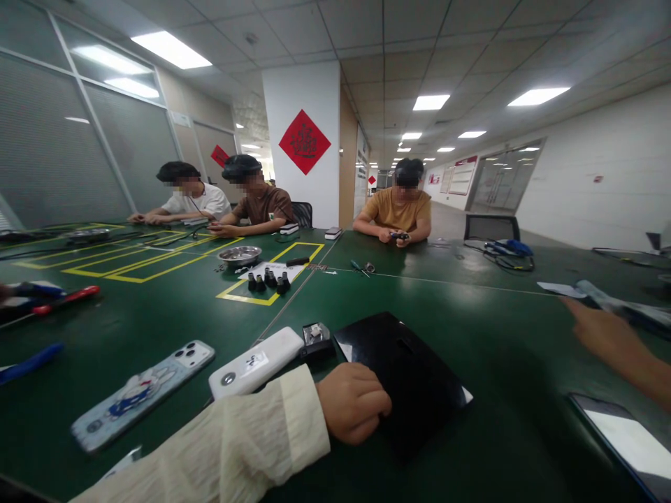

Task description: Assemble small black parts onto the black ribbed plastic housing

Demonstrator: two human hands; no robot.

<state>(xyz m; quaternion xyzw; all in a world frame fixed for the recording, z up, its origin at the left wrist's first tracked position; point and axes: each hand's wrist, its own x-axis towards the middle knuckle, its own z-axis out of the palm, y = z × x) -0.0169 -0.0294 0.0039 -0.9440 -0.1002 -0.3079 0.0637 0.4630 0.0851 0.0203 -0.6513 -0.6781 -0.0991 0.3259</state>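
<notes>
My left hand (354,403), in a cream sleeve, is closed at the near left edge of a flat black glossy sheet (414,370). Its fingers curl against that edge, and the fingertips are partly hidden. White corners show at two sides of the sheet. Just beyond my wrist lie a white power bank (256,361) and a small black device with a clear top (316,339). A phone in a cartoon case (144,395) rests to the left of my sleeve. My right hand is out of view.
Another person's bare forearm (618,342) reaches in from the right, above a lit phone (623,440). Red-handled pliers (66,299) and a blue handle (31,363) lie left. Farther off are several black cylinders (270,279), a metal bowl (240,256) and seated people.
</notes>
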